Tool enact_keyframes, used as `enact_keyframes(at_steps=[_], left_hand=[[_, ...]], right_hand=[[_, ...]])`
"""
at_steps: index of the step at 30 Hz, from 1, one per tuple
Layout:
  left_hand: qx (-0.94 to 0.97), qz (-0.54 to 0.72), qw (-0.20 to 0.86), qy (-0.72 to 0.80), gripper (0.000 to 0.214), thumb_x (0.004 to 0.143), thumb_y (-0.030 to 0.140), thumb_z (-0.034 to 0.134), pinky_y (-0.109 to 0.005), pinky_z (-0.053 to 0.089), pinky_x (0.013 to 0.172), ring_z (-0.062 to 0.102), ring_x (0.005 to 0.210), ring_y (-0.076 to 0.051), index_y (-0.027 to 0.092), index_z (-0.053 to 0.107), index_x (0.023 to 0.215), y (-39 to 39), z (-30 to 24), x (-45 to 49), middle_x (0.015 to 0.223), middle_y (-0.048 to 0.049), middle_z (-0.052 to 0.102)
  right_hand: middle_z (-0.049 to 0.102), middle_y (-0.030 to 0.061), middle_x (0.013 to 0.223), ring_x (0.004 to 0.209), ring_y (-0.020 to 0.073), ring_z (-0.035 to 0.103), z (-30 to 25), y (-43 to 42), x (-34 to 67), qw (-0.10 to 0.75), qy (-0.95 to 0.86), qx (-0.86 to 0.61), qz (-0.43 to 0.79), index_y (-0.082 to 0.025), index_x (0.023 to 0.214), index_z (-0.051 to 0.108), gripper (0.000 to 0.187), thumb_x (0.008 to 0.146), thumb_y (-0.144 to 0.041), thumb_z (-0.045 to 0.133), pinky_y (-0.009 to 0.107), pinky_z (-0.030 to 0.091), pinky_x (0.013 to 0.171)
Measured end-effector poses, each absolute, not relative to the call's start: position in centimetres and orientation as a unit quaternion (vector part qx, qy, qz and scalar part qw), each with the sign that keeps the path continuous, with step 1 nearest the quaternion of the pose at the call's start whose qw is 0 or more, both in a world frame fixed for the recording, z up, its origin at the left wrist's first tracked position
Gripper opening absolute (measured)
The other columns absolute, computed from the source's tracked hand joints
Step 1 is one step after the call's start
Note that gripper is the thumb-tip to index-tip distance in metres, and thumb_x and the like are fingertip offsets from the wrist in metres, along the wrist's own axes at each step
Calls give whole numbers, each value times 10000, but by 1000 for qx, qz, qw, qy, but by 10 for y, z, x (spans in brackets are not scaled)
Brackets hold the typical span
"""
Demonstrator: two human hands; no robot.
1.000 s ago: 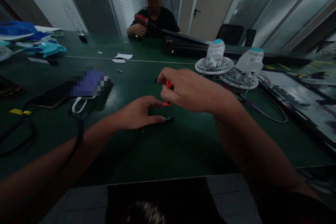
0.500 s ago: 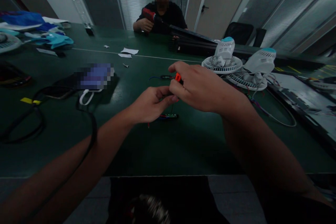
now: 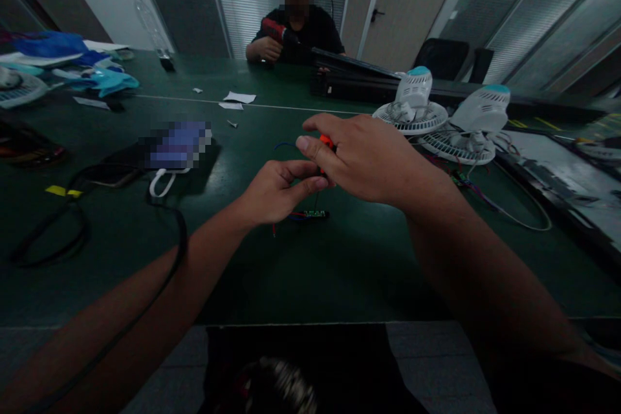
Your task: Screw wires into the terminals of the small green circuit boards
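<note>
A screwdriver with an orange and black handle (image 3: 326, 141) stands upright between my hands, its thin dark shaft pointing down. My right hand (image 3: 359, 155) is closed around the handle from above, with thumb and index finger near its top. Lower on the same tool, my left hand (image 3: 284, 187) pinches with thumb and fingertips. Below them a small green circuit board (image 3: 315, 214) with red and blue wires lies on the table; the shaft reaches down to it, though the exact contact point is too small to tell. A blue wire (image 3: 284, 145) shows behind my hands.
Two white fans (image 3: 412, 103) lie face down at the right, near a wired board and a flat panel (image 3: 548, 162). A phone (image 3: 179, 145) and black cable (image 3: 182, 233) are at the left. Across the green table (image 3: 233, 284), a person holds a red drill (image 3: 275, 31).
My right thumb and index finger have shifted slightly left on the screwdriver handle. My left hand keeps its pinch, and the circuit board stays in place.
</note>
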State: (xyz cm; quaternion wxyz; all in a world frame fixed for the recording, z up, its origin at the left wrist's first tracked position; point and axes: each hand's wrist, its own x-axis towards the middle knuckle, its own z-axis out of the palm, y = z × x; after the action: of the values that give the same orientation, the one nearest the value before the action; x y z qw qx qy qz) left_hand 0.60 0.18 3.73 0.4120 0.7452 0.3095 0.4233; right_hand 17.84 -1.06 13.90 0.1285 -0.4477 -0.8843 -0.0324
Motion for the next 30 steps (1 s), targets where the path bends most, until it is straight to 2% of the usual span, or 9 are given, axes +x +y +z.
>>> enact_keyframes(at_steps=[3, 7, 12, 17, 21, 26, 30], left_hand=[[743, 428, 403, 319, 334, 895, 490, 746, -370, 573, 918, 746, 976, -235, 181, 800, 1011, 1, 37, 6, 1010, -74, 824], [733, 441, 402, 326, 323, 869, 454, 777, -364, 569, 920, 743, 981, -231, 179, 804, 1037, 1, 35, 9, 1029, -77, 825], [728, 443, 388, 350, 328, 858, 457, 780, -372, 570, 920, 742, 956, -238, 171, 805, 1018, 1, 34, 11, 997, -76, 822], [723, 451, 378, 362, 278, 852, 398, 779, -374, 576, 931, 743, 951, -233, 170, 801, 1009, -1, 34, 13, 993, -70, 819], [725, 451, 370, 367, 263, 849, 388, 779, -374, 573, 936, 740, 951, -230, 175, 803, 1000, -2, 35, 15, 987, -59, 819], [723, 459, 369, 361, 240, 845, 375, 777, -377, 557, 933, 735, 949, -230, 176, 796, 978, -3, 34, 16, 981, -59, 815], [721, 462, 371, 359, 235, 847, 374, 761, -370, 542, 919, 726, 948, -222, 175, 779, 972, -5, 35, 17, 988, -59, 805]], right_hand=[[731, 143, 1070, 975, 283, 667, 139, -10, 178, 172, -860, -478, -41, -121, 1313, 606, 517, 1008, -529, 517, 359, 446, 821], [696, 96, 885, 855, 263, 659, 141, -9, 178, 209, -837, -505, -33, -147, 1101, 664, 519, 942, -635, 586, 357, 444, 766], [676, 64, 797, 810, 241, 639, 144, -10, 179, 217, -834, -506, -41, -183, 953, 680, 440, 916, -617, 625, 350, 432, 740], [682, 84, 827, 805, 237, 632, 144, -9, 180, 233, -827, -508, -56, -173, 909, 689, 504, 906, -671, 607, 356, 424, 729], [681, 70, 785, 783, 227, 629, 145, -9, 181, 230, -832, -502, -58, -182, 869, 692, 441, 902, -619, 641, 353, 434, 725], [684, 92, 788, 818, 268, 644, 148, -10, 180, 222, -821, -523, -53, -180, 866, 697, 489, 874, -666, 647, 384, 448, 746], [690, 95, 788, 841, 272, 648, 149, -12, 178, 202, -833, -513, -48, -184, 859, 702, 368, 924, -538, 625, 382, 443, 755]])
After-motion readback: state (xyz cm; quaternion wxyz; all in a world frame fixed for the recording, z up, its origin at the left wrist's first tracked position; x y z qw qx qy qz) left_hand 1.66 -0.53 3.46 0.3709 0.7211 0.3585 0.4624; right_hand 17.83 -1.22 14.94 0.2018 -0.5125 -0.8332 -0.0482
